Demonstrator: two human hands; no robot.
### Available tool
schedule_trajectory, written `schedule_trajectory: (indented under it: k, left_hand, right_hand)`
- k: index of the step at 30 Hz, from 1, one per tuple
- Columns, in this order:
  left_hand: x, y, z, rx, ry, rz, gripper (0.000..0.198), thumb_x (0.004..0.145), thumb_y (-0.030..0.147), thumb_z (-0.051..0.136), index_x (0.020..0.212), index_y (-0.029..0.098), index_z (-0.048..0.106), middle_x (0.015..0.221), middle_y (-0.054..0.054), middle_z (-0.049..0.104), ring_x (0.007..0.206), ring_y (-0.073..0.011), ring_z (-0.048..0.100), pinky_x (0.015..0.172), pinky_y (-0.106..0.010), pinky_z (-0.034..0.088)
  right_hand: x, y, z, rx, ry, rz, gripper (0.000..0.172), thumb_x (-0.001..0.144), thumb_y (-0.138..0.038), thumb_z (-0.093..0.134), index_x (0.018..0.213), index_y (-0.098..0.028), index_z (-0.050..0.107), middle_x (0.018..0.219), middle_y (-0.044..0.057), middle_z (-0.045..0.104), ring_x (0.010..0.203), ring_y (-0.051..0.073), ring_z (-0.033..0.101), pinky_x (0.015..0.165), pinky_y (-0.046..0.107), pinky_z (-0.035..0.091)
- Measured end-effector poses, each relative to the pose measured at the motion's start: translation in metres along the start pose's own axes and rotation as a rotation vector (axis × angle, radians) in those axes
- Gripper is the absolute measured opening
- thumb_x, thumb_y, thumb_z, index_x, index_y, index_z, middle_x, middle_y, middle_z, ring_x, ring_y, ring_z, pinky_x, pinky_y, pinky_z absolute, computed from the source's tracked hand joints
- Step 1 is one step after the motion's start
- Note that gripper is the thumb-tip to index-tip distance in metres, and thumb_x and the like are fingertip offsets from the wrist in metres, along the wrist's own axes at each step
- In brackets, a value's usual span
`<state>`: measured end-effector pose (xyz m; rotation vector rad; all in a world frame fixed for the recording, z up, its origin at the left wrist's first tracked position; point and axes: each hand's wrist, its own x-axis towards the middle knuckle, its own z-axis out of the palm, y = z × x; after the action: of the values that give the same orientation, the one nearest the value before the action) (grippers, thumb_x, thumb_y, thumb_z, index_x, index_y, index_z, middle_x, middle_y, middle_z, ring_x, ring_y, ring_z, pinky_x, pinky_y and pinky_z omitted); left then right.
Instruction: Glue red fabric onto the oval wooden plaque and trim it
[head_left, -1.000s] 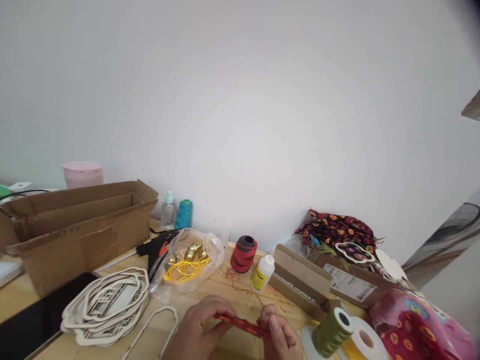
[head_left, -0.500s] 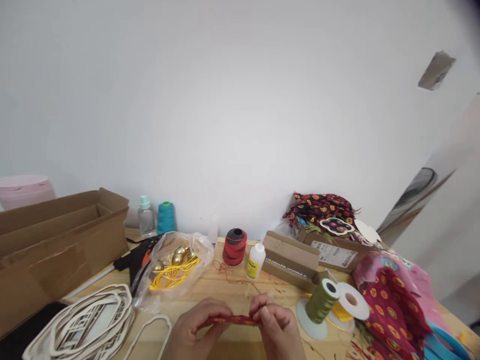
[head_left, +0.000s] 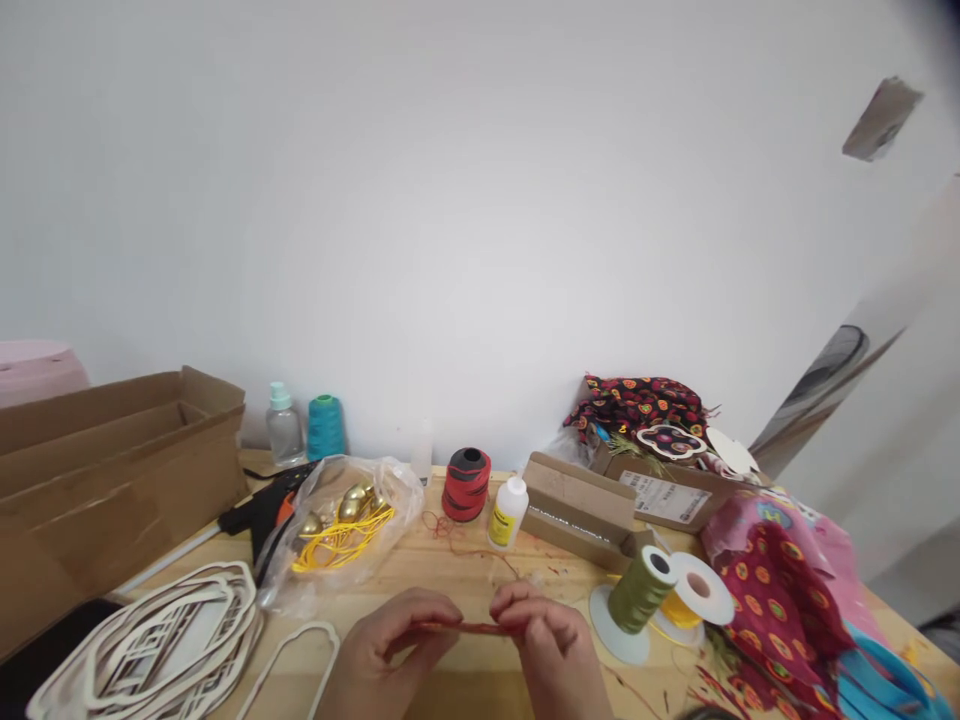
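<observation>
My left hand (head_left: 409,640) pinches one end of a narrow red strip (head_left: 480,629) that looks like patterned cloth seen nearly edge-on. At the other end, my right hand (head_left: 547,640) has its thumb and fingers closed on the same strip. It is stretched level between the two hands, just above the wooden table. Beyond them stand a red spool of thread (head_left: 466,485) and a white bottle with a yellow label (head_left: 508,513). A loose red thread runs from the spool toward my hands.
On the left are a long cardboard box (head_left: 120,480), stacked white frames (head_left: 157,640), a glue gun (head_left: 262,515) and a plastic bag with gold bells (head_left: 345,530). To the right stand a green spool (head_left: 641,590), a yellow ribbon reel (head_left: 697,590) and red patterned cloth (head_left: 787,610).
The strip has turned more edge-on and looks thinner. My right-hand fingers have shifted slightly along it. The whole view has moved a little.
</observation>
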<state>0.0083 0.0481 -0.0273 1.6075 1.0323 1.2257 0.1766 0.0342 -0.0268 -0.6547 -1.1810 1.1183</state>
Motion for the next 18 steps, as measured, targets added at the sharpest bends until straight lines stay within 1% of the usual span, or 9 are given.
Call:
schedule_trajectory:
  k: [2,4,6,7,9,10,11,15,18]
  left_hand:
    - [0.0,0.0,0.001,-0.055,0.025,-0.045,0.008,0.067,0.017,0.062,0.066,0.024,0.066,0.068,0.002,0.067,0.066,-0.0145,0.062,0.06,-0.017,0.048]
    - [0.0,0.0,0.003,-0.087,0.023,-0.095,0.007,0.066,0.017,0.063,0.065,0.023,0.067,0.066,0.002,0.066,0.064,-0.0149,0.062,0.06,-0.018,0.048]
    - [-0.001,0.002,0.005,-0.094,-0.01,-0.156,0.008,0.065,0.017,0.062,0.066,0.023,0.068,0.065,0.002,0.067,0.064,-0.0155,0.062,0.06,-0.019,0.048]
    - [-0.001,0.003,0.006,-0.088,-0.041,-0.184,0.009,0.065,0.017,0.062,0.067,0.023,0.068,0.065,0.002,0.067,0.064,-0.0159,0.062,0.06,-0.019,0.048]
    - [-0.003,0.005,0.007,-0.066,-0.092,-0.216,0.011,0.066,0.018,0.06,0.069,0.023,0.07,0.066,0.001,0.069,0.065,-0.0166,0.063,0.061,-0.02,0.048]
    - [-0.004,0.006,0.007,-0.042,-0.109,-0.213,0.012,0.066,0.018,0.06,0.069,0.023,0.07,0.065,0.001,0.07,0.065,-0.0168,0.063,0.061,-0.02,0.048]
    - [-0.006,0.007,0.007,-0.005,-0.115,-0.201,0.012,0.066,0.019,0.06,0.068,0.022,0.071,0.064,0.001,0.07,0.063,-0.0166,0.062,0.06,-0.02,0.047]
    - [-0.009,0.011,0.006,0.125,-0.095,-0.138,0.009,0.065,0.021,0.062,0.064,0.021,0.071,0.055,0.001,0.067,0.054,-0.0153,0.058,0.052,-0.018,0.045]
    - [-0.01,0.016,0.006,0.051,-0.109,-0.117,0.013,0.069,0.026,0.06,0.072,0.022,0.072,0.064,0.0,0.071,0.058,-0.0169,0.061,0.054,-0.019,0.047]
  right_hand:
    - [0.001,-0.002,0.0,-0.13,-0.032,-0.119,0.017,0.069,-0.037,0.068,0.082,-0.028,0.072,0.079,0.006,0.068,0.077,0.021,0.06,0.067,0.03,0.047]
    - [0.001,-0.006,-0.001,-0.244,-0.008,-0.208,0.016,0.071,-0.033,0.067,0.085,-0.029,0.071,0.077,0.005,0.068,0.073,0.02,0.061,0.064,0.028,0.048]
    - [0.0,-0.01,-0.003,-0.348,0.009,-0.272,0.014,0.075,-0.025,0.063,0.085,-0.03,0.071,0.073,0.004,0.068,0.066,0.018,0.061,0.058,0.026,0.048]
    - [0.0,-0.012,-0.005,-0.4,-0.017,-0.298,0.018,0.075,-0.02,0.062,0.086,-0.03,0.071,0.073,0.004,0.068,0.064,0.017,0.061,0.057,0.025,0.048]
    - [-0.001,-0.014,-0.008,-0.481,-0.119,-0.346,0.026,0.072,-0.012,0.063,0.091,-0.029,0.07,0.075,0.005,0.069,0.064,0.018,0.062,0.057,0.026,0.048]
    - [-0.001,-0.015,-0.008,-0.498,-0.151,-0.352,0.028,0.071,-0.01,0.063,0.092,-0.028,0.07,0.076,0.006,0.069,0.064,0.018,0.062,0.057,0.026,0.049]
    - [-0.001,-0.014,-0.007,-0.495,-0.151,-0.341,0.027,0.071,-0.011,0.063,0.091,-0.028,0.07,0.075,0.006,0.069,0.064,0.018,0.062,0.057,0.026,0.048]
    - [-0.002,-0.008,0.0,-0.349,0.05,-0.218,0.009,0.072,-0.027,0.066,0.077,-0.027,0.073,0.064,0.004,0.066,0.057,0.017,0.058,0.051,0.025,0.045]
    - [-0.003,-0.004,0.003,-0.305,0.102,-0.171,0.007,0.068,-0.031,0.069,0.071,-0.027,0.073,0.058,0.002,0.064,0.055,0.017,0.055,0.052,0.027,0.043]
